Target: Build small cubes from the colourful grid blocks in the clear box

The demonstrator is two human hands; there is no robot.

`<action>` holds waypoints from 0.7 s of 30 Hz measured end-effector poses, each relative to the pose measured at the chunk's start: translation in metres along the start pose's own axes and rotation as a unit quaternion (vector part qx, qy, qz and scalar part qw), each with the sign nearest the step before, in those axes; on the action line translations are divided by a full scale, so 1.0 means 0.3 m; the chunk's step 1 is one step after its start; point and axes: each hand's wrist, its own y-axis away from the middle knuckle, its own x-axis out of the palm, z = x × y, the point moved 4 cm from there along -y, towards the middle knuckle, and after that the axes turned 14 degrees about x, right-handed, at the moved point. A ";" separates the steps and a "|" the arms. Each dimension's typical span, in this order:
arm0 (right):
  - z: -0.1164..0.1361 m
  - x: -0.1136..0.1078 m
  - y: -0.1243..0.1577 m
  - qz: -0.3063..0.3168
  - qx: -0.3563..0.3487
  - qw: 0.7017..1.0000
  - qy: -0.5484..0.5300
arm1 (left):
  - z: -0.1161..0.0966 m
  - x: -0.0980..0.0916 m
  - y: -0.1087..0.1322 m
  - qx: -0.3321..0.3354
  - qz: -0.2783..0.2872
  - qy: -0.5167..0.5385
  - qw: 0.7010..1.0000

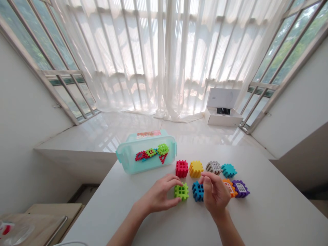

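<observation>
My left hand point(164, 193) is curved round a stack of light-green plastic building tiles point(181, 192), with a fingertip at its top edge and the thumb at its lower left. My right hand point(215, 193) is raised in front of the blue tile stack point(197, 190), fingers curled in and thumb pressed on them; whatever they hold, if anything, is hidden. Behind are red point(181, 168), yellow point(196, 168), grey point(213, 167) and teal point(229, 170) stacks. The orange stack point(232, 188), partly covered by my right hand, stands beside the purple stack point(241, 189).
A clear aqua plastic bin point(130, 165) stands at the back left of the white table point(266, 212), with several red, green and blue tiles inside. On the sill beyond, an open white box point(222, 119) has a phone point(223, 111) on it. White curtains point(166, 61) hang behind.
</observation>
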 end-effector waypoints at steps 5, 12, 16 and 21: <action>-0.015 0.003 0.011 0.003 -0.001 1.000 0.006 | 0.006 -0.002 0.000 -0.002 0.009 0.000 1.000; -0.017 0.010 0.012 0.003 -0.037 0.999 -0.011 | 0.009 -0.002 0.000 -0.008 0.019 0.003 1.000; -0.011 0.011 0.008 0.005 -0.041 0.999 -0.013 | 0.010 0.002 0.000 -0.001 0.017 0.002 1.000; -0.012 0.009 0.008 0.000 -0.043 0.999 -0.014 | 0.011 0.005 0.001 0.003 0.017 0.001 1.000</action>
